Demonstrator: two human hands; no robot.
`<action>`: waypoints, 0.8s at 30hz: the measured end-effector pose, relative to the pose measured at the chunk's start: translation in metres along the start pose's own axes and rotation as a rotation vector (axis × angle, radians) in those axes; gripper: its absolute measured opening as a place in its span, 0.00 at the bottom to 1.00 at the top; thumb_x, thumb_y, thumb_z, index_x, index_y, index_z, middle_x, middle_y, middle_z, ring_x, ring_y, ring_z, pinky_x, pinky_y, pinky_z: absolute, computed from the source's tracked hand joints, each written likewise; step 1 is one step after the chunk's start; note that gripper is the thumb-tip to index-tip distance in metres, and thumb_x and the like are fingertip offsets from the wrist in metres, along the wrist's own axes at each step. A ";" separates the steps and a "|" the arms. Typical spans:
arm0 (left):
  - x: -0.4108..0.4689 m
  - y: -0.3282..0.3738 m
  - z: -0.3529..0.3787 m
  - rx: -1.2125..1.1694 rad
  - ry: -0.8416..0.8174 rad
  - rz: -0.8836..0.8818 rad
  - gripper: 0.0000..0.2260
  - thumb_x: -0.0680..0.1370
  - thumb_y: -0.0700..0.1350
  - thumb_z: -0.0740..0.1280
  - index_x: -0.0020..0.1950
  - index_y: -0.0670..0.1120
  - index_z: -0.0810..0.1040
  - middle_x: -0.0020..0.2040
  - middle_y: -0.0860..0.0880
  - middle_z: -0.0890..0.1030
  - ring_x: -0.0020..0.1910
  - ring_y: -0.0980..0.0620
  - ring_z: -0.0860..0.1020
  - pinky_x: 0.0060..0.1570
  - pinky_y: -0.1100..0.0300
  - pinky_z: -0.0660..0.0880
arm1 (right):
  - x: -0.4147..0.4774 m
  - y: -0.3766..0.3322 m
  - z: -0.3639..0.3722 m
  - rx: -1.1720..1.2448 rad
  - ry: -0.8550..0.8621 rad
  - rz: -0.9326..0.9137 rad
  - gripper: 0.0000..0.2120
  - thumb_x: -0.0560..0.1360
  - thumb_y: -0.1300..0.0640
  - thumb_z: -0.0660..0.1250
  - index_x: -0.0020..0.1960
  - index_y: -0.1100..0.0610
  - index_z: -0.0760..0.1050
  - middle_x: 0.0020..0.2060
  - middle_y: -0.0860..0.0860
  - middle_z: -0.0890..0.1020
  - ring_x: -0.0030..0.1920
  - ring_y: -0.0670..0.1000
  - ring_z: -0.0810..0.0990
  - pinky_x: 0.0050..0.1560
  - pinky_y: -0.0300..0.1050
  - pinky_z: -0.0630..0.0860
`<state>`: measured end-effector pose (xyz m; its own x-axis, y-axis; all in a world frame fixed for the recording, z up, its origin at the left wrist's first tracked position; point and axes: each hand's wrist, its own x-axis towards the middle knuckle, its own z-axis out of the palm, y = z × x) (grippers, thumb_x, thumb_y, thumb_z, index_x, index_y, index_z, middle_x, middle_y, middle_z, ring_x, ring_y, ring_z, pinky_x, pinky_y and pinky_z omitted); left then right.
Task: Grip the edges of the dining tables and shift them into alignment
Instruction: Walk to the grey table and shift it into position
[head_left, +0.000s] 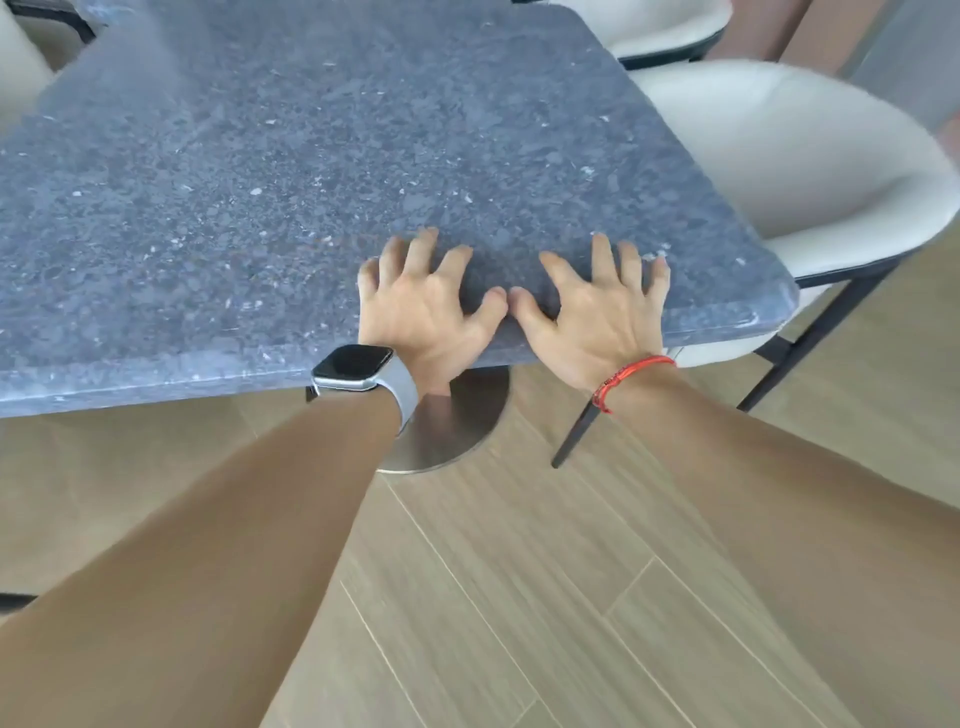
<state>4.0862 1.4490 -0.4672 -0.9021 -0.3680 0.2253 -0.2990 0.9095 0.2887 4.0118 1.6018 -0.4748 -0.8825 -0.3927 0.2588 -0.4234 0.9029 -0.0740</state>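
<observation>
A grey speckled stone dining table (260, 182) fills the upper left of the head view, its near edge running toward a rounded corner at the right. My left hand (426, 306) lies on the tabletop at that near edge, fingers spread and slightly bent, thumb pointing right. My right hand (597, 306) lies beside it in the same pose, thumb pointing left. The two thumbs almost touch. Both palms overlap the edge, and nothing is gripped from below as far as I can see. The table's round metal base (457, 431) shows under the edge between my wrists.
A cream upholstered chair (810, 171) with black legs (576, 436) stands tight against the table's right side. A second cream chair (670, 26) is at the far right, another at the far left (15, 67). Wood-look plank floor (519, 597) lies below me.
</observation>
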 end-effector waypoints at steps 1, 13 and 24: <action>0.002 0.001 0.005 0.056 -0.017 0.014 0.40 0.71 0.70 0.46 0.76 0.52 0.72 0.80 0.45 0.66 0.78 0.39 0.61 0.76 0.40 0.55 | 0.000 0.007 0.003 -0.011 -0.033 -0.005 0.33 0.75 0.28 0.50 0.74 0.41 0.68 0.78 0.61 0.63 0.78 0.65 0.57 0.76 0.68 0.47; 0.007 0.006 0.024 0.232 -0.035 -0.001 0.36 0.76 0.70 0.44 0.80 0.54 0.63 0.81 0.44 0.63 0.80 0.35 0.58 0.76 0.33 0.53 | 0.009 0.016 0.043 0.079 0.350 -0.053 0.28 0.76 0.38 0.56 0.65 0.52 0.81 0.65 0.64 0.79 0.69 0.66 0.74 0.70 0.65 0.64; 0.011 0.005 0.026 0.260 -0.012 0.018 0.35 0.77 0.69 0.46 0.78 0.54 0.67 0.78 0.45 0.67 0.77 0.38 0.63 0.74 0.34 0.57 | 0.009 0.018 0.049 0.113 0.451 -0.082 0.27 0.76 0.40 0.56 0.62 0.55 0.83 0.63 0.60 0.82 0.67 0.64 0.76 0.68 0.63 0.68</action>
<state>4.0669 1.4551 -0.4876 -0.9112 -0.3503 0.2169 -0.3513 0.9356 0.0353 3.9859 1.6057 -0.5207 -0.6787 -0.3241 0.6590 -0.5300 0.8373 -0.1341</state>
